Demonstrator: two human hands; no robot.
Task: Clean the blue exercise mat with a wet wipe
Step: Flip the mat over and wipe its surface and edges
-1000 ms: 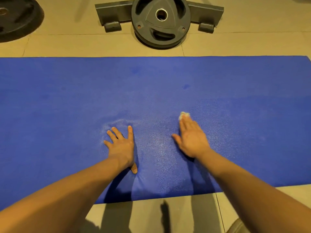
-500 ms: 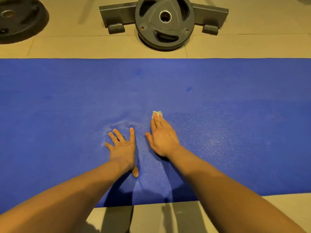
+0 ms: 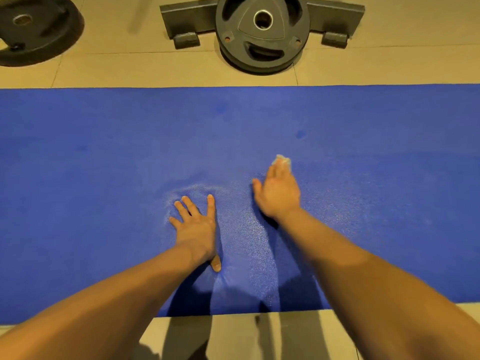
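Far left on the tiled floor [image 3: 130, 71] sits a black weight plate [image 3: 33, 27]. Next, left hand [image 3: 197, 227] lies flat on the blue mat [image 3: 91, 178], fingers spread, grip holding nothing. Beyond the mat's far edge, mid-frame, a second weight plate [image 3: 262, 32]. Then right hand [image 3: 279, 193], fingers straight, grip uncurled, presses the wet wipe [image 3: 281, 160] onto the mat; wipe shows only past its fingertips.

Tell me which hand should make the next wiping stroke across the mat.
Right. The right hand has the wet wipe under its fingers; the left hand lies flat on the blue mat, holding nothing.
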